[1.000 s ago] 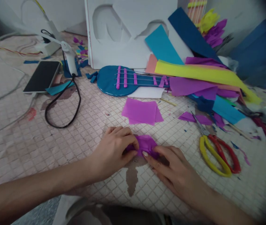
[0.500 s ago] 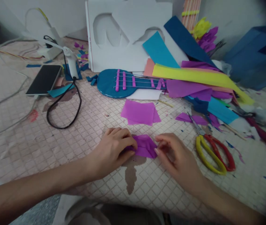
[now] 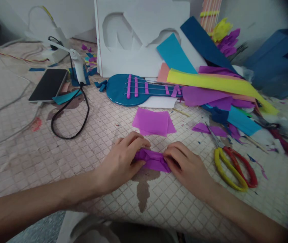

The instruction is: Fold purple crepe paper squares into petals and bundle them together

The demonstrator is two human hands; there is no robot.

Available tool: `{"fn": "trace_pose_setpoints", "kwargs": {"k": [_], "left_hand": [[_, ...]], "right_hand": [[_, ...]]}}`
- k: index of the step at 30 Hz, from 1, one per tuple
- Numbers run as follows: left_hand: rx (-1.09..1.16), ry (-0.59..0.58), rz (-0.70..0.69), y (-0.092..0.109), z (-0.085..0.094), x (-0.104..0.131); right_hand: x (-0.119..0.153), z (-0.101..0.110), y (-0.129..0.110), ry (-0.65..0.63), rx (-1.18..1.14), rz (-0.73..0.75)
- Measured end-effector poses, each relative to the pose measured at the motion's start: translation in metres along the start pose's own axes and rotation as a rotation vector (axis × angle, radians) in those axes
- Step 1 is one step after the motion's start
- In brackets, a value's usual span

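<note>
A small piece of purple crepe paper (image 3: 154,161), creased and partly folded, lies on the tablecloth between my two hands. My left hand (image 3: 127,157) grips its left end, fingers curled over the top edge and thumb below. At the other end, my right hand (image 3: 184,162) pinches the paper's right edge with fingers and thumb together. Just beyond the hands sit flat purple paper sheets (image 3: 152,121) in a small overlapping stack. To the right of my right hand rest scissors (image 3: 231,162) with one yellow and one red handle loop.
A blue guitar-shaped craft (image 3: 126,90) with purple bars and strings lies behind the sheets. Coloured paper strips (image 3: 210,81) pile up at the back right. On the left are a phone (image 3: 49,84) with a cable, a small white fan (image 3: 77,64) and its black cord loop (image 3: 70,137).
My right hand has closed in and now pinches the paper's right edge. The paper's upper part has been folded down, leaving a narrower strip.
</note>
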State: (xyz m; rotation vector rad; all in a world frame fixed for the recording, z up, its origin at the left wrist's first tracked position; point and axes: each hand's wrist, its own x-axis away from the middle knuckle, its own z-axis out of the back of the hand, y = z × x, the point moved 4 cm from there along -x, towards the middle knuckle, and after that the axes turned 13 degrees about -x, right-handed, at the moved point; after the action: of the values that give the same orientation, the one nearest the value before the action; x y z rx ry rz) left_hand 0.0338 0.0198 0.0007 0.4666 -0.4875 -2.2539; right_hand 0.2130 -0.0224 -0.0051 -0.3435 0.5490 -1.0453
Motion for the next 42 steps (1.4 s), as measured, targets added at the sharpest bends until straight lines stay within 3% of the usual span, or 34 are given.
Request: {"fn": "trace_pose_setpoints", "kwargs": {"k": [7,21,32,37,42], "left_hand": [[-0.134,-0.046,-0.152,0.0,-0.002,0.003],[-0.162,-0.027,-0.224,0.0,0.001,0.0],[-0.152,-0.017,-0.495,0.006,0.0,0.003],[-0.15,-0.008,-0.48,0.004,0.0,0.004],[-0.065,-0.021,-0.368,0.001,0.002,0.001]], "right_hand": [[0.007,0.002,-0.007,-0.053,0.144,0.199],[0.011,0.006,-0.01,-0.062,0.053,0.321],[0.014,0.005,-0.017,-0.111,0.137,0.334],[0.013,0.005,-0.018,-0.059,0.065,0.304],[0.01,0.005,-0.016,-0.03,-0.024,0.225]]}}
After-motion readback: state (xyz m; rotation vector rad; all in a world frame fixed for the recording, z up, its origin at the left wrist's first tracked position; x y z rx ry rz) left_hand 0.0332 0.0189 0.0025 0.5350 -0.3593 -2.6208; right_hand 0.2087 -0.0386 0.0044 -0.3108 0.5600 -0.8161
